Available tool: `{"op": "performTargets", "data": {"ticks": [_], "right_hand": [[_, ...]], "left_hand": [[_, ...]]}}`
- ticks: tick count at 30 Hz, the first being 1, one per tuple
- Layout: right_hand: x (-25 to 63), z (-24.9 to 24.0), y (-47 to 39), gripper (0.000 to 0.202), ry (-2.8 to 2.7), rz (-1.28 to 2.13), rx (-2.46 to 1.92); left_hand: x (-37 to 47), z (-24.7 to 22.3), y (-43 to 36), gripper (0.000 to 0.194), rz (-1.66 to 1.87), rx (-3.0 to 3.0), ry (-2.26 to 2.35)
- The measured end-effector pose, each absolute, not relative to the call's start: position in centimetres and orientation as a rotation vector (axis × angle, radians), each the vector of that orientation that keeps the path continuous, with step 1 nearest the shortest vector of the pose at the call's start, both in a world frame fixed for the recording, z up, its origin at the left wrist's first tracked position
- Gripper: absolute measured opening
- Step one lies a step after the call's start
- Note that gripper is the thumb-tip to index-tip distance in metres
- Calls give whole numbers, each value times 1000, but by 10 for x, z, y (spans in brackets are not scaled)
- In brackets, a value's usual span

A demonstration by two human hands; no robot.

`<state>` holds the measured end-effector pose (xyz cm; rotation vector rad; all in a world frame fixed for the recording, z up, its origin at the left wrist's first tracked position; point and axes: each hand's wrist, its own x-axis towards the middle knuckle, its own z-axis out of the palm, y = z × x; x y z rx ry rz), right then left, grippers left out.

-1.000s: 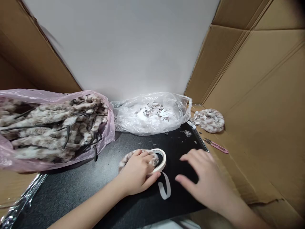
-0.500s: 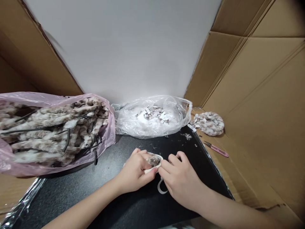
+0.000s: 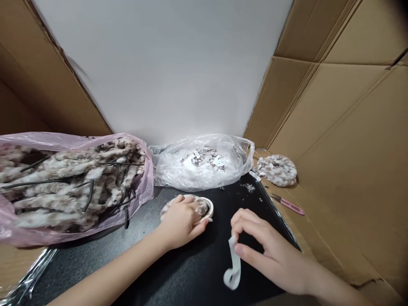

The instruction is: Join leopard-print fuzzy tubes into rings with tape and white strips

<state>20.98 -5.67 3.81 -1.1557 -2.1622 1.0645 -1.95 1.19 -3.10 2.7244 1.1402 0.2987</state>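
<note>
On the black table my left hand (image 3: 181,221) is closed over a mottled furry piece (image 3: 167,207) with a white oval rim (image 3: 210,208) at its right end. The thumb presses on the rim's near side, beside a small white tab. To the right, my right hand (image 3: 264,248) pinches the top of a white curled strip (image 3: 235,259) between thumb and fingers. The strip hangs down over the table, apart from the furry piece. My left palm hides part of that piece.
A pink bag (image 3: 148,174) of furry strips with dark cords lies at the left. Behind the hands is a clear bag (image 3: 172,172) with small white pieces. A furry coil (image 3: 277,171) and pink snips (image 3: 291,207) lie on cardboard at the right.
My right hand has moved right and away from my left hand, with the white strip now hanging from its fingers. More of the white oval rim shows. The camera view has shifted slightly.
</note>
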Motion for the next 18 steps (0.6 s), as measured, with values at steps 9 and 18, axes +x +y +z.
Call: {"op": "performTargets", "data": {"ticks": [9,18], "right_hand": [[210,1,-39,10,-1703,1443,-1086],[188,-10,-13,76,-1793,1424,-1011]], "left_hand": [[-26,-43,7,14,336,2571,1119],[-31,-18,18,13,626,1878,1009]]}}
